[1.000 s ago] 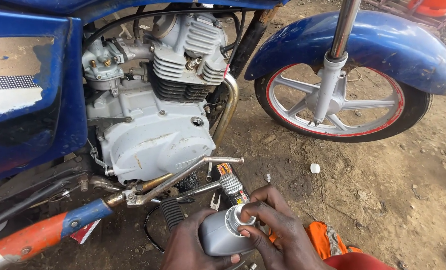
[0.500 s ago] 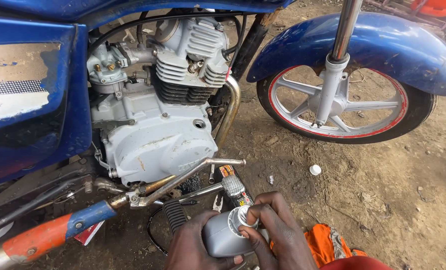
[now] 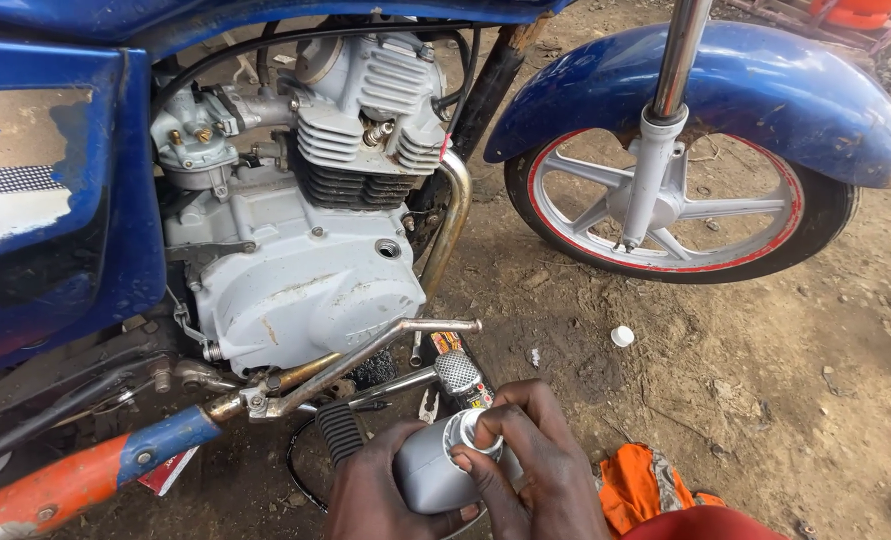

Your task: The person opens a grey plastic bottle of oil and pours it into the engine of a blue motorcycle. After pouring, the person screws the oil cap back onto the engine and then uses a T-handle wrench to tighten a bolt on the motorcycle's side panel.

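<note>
Open dirt ground [image 3: 745,400] lies right of the hands; the kick lever [image 3: 385,345] and engine [image 3: 305,290] crowd the left.

Single head-worn view, looked steeply down from close above, faced the motorcycle engine [image 3: 305,250] (front wheel [image 3: 680,200] at right), hands at bottom edge

L grip [image 3: 390,490] & R grip [image 3: 540,465]: bare, no gloves, no rings; wrists cut off by frame edge.
</note>
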